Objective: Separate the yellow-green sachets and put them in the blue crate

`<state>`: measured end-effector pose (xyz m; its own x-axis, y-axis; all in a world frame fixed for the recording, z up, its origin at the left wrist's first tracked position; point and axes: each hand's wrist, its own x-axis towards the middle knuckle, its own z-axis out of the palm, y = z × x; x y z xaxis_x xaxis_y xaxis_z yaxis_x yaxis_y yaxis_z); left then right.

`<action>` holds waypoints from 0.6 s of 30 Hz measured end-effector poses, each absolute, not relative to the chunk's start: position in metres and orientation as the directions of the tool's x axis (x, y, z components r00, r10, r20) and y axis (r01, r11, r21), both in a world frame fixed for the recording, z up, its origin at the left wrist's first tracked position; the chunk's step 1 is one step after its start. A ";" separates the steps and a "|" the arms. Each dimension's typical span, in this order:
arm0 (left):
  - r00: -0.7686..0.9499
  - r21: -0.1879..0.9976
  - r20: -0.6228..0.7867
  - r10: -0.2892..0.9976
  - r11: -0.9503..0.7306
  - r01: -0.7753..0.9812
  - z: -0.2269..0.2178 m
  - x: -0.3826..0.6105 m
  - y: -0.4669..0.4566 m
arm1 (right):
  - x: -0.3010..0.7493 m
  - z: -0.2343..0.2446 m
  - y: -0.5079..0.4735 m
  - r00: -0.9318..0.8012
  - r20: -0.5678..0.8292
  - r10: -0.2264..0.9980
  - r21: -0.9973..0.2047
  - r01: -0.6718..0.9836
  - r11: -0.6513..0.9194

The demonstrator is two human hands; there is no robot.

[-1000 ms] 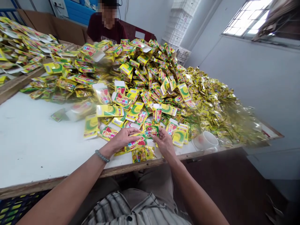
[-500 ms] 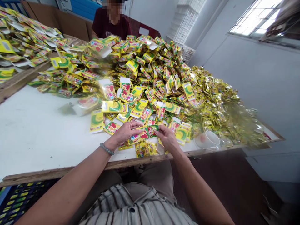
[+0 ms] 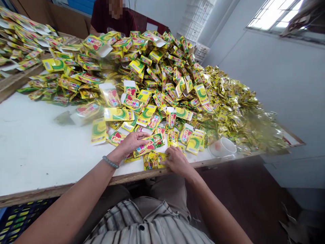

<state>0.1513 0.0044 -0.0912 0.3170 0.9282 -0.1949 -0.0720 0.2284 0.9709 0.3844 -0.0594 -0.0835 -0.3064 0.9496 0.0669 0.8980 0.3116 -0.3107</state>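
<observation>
My left hand (image 3: 133, 143), with a beaded bracelet at the wrist, is closed on a small yellow-green candy box (image 3: 144, 148) with red fruit pictures. The box lies on its side just above the table, its right end turned toward my other hand. Near the table's front edge my right hand (image 3: 177, 162) has its fingers bent together at the right end of a row of small yellow candy sachets (image 3: 153, 160). The fingertips pinch the sachet at that end, partly covering it. Another yellow sachet (image 3: 173, 136) lies just beyond the right hand.
A large heap of candy boxes (image 3: 149, 56), many with raised flaps, spreads across the white table (image 3: 30, 135). Shiny sachets (image 3: 228, 98) are piled at the right, beside a white mug (image 3: 222, 148). A person in a dark red shirt (image 3: 111, 20) sits opposite.
My right hand has let go of the candy box's right end and moved down to the sachets by the table edge. My left hand keeps the box. The view has shifted slightly.
</observation>
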 end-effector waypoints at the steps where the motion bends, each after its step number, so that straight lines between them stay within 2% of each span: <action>1: 0.318 0.971 -0.199 0.927 0.231 -0.067 -0.091 0.151 0.004 | 0.384 -0.084 -0.059 -0.279 0.068 0.958 -0.341 0.896 0.285; 5: 0.368 0.976 -0.191 0.910 0.217 -0.028 -0.091 0.151 0.004 | 0.386 -0.079 -0.055 -0.107 0.049 0.993 -0.615 0.781 0.114; 8: 0.410 0.985 -0.162 0.897 0.171 0.013 -0.090 0.151 0.003 | 0.383 -0.072 -0.048 -0.031 0.112 0.993 -0.759 0.643 0.106; 12: 0.448 0.988 -0.137 0.884 0.155 -0.005 -0.089 0.152 0.001 | 0.372 -0.074 -0.032 -0.054 0.208 0.977 -0.744 0.639 0.194; 18: 0.463 0.967 -0.157 0.873 0.230 -0.107 -0.088 0.152 0.000 | 0.367 -0.072 -0.018 -0.117 0.215 0.970 -0.620 0.751 0.228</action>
<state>0.1518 0.0002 -0.0885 0.4628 0.8725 -0.1566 -0.1074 0.2305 0.9671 0.3666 -0.0181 -0.0720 -0.1167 0.9697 0.2147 0.7513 0.2275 -0.6195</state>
